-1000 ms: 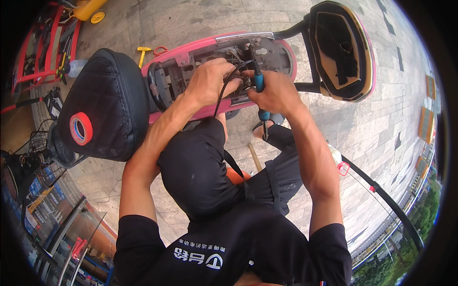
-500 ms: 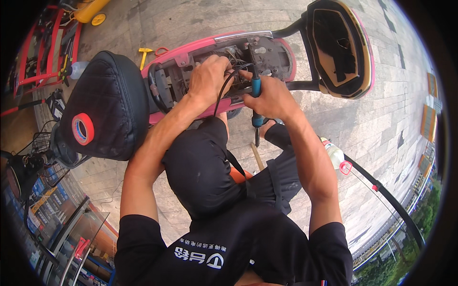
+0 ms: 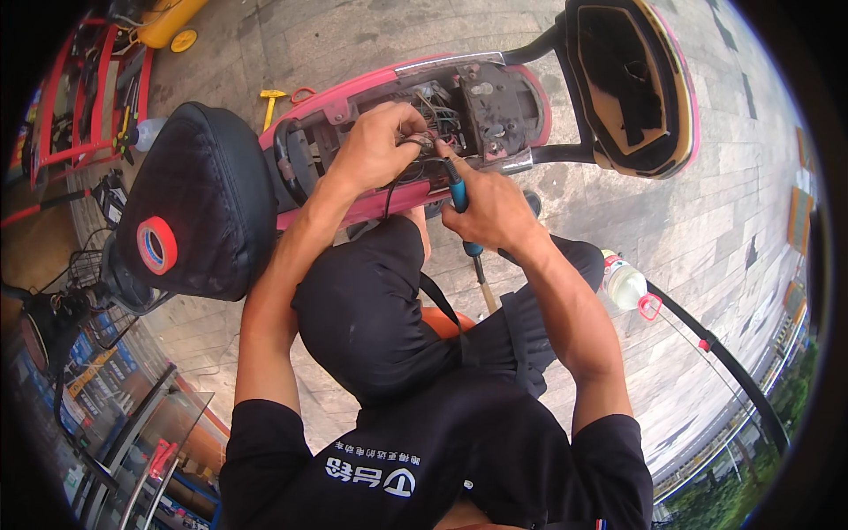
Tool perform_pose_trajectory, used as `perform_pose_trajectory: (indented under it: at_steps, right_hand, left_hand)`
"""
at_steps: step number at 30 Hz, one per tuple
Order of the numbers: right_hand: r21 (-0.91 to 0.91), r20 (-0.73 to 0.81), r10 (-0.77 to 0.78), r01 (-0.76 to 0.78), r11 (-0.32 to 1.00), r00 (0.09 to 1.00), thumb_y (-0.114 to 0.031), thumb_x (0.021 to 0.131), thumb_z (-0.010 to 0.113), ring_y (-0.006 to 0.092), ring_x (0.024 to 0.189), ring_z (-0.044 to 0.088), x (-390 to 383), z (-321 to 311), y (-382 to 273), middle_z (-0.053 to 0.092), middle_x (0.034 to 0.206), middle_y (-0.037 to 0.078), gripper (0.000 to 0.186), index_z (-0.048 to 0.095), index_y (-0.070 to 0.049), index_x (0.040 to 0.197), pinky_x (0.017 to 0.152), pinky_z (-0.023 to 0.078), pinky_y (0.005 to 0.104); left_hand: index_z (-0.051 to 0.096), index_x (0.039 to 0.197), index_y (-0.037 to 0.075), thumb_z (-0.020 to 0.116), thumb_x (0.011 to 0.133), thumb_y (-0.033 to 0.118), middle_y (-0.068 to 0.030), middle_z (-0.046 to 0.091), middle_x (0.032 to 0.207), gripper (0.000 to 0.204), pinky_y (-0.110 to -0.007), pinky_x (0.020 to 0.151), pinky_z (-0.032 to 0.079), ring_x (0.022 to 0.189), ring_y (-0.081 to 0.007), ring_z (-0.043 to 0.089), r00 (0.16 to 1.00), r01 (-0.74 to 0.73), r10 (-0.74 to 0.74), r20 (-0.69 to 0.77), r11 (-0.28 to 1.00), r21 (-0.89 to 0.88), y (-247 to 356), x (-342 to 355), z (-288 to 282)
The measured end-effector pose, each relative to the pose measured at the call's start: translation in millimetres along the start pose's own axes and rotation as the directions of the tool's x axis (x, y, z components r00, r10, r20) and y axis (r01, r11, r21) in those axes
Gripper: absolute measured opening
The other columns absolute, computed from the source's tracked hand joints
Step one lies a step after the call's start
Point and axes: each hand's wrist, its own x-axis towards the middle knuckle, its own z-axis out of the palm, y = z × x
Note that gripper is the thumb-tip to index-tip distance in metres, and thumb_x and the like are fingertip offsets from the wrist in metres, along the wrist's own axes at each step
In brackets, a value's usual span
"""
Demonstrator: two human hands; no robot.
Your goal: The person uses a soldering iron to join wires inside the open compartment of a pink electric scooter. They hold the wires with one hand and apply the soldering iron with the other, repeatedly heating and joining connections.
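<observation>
In the head view, wires (image 3: 437,110) lie inside the open pink scooter body (image 3: 412,193), just beyond the fingers. The left hand (image 3: 375,146), nearer, appears to pinch some over the scooter body's middle; the right hand's (image 3: 496,212) fingers wrap a blue-handled tool (image 3: 458,196), its long axis slanting from the scooter body's near edge toward the person. Since half a second ago, the tool's upper end has drawn back from the scooter body's middle, leaving more wires visible.

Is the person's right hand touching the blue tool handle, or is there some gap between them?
Touching. The head view shows the right hand closed around the blue tool handle, with blue visible on both sides of the grip.
</observation>
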Motion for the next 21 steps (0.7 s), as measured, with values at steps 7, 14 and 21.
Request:
perform_pose_trajectory:
  at_steps: [7,14,21]
  right_hand:
    - [0.023,-0.08,-0.007,0.008,1.0,0.997,-0.027,0.077,0.069,0.0464,0.072,0.065,-3.1,12.2,-0.5,0.065,0.071,0.025,0.089,0.028,-0.014,0.156,0.071,0.052,0.0539]
    - [0.024,-0.109,0.025,-0.023,0.999,0.994,-0.026,0.077,0.069,0.0477,0.072,0.064,-7.8,16.6,-2.5,0.064,0.07,0.026,0.092,0.024,-0.018,0.157,0.071,0.052,0.0553]
    - [0.039,-0.142,-0.005,0.01,0.999,0.99,-0.025,0.079,0.067,0.0458,0.067,0.064,-10.0,18.5,0.5,0.063,0.067,0.025,0.086,0.029,-0.018,0.156,0.068,0.052,0.0547]
  left_hand:
    - [0.071,0.094,-0.001,0.073,0.08,0.013,-0.0054,0.059,0.091,0.02,-0.028,0.06,0.042,0.066,-0.0114,0.05,0.999,-0.043,0.044,-0.022,0.998,0.047,10.5,-10.3,-1.7]
    - [0.074,0.092,0.0,0.074,0.08,0.015,-0.0064,0.061,0.095,0.019,-0.028,0.065,0.046,0.072,-0.0136,0.055,0.997,0.072,-0.071,-0.034,0.997,0.037,0.7,-9.1,5.2]
    - [0.073,0.09,0.0,0.073,0.08,0.012,-0.0067,0.061,0.094,0.016,-0.028,0.065,0.046,0.072,-0.0133,0.055,0.993,0.075,-0.067,-0.098,0.994,0.082,1.7,-12.8,11.7]
